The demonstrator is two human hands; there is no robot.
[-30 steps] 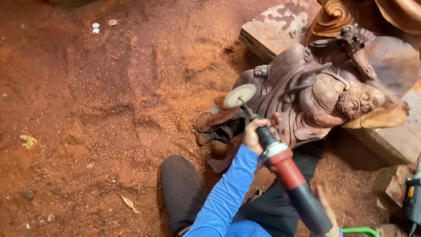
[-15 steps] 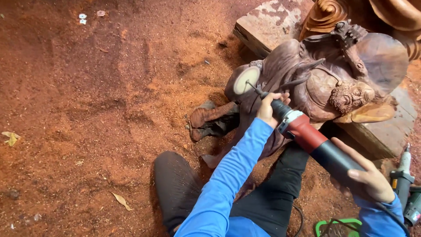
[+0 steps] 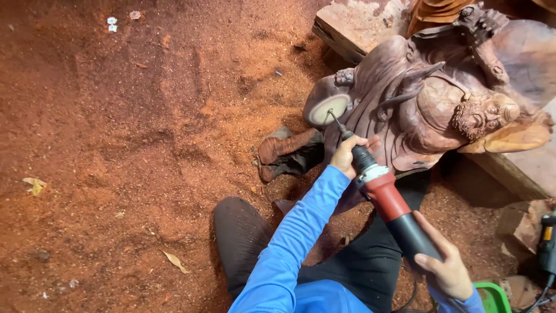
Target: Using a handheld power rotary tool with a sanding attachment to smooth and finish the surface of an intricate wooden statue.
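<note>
A large brown carved wooden figure (image 3: 440,98) lies on its side over the sawdust floor. I hold a red and black rotary tool (image 3: 389,203). My left hand (image 3: 347,155) grips its front neck, and my right hand (image 3: 446,264) wraps the black rear body. The tool's thin shaft ends in a round white sanding disc (image 3: 328,109), pressed against the rounded left end of the carving. My blue sleeves and dark trousers fill the bottom middle.
Red-brown sawdust (image 3: 127,145) covers the ground to the left. A thick wooden slab (image 3: 359,23) lies under the carving at top. A dusty shoe (image 3: 289,152) rests beside the carving. Another power tool (image 3: 545,243) and a green object (image 3: 492,295) sit at bottom right.
The view has shifted slightly and the sanding disc has stayed on the carving's left end. My right hand has come further into view at the tool's rear.
</note>
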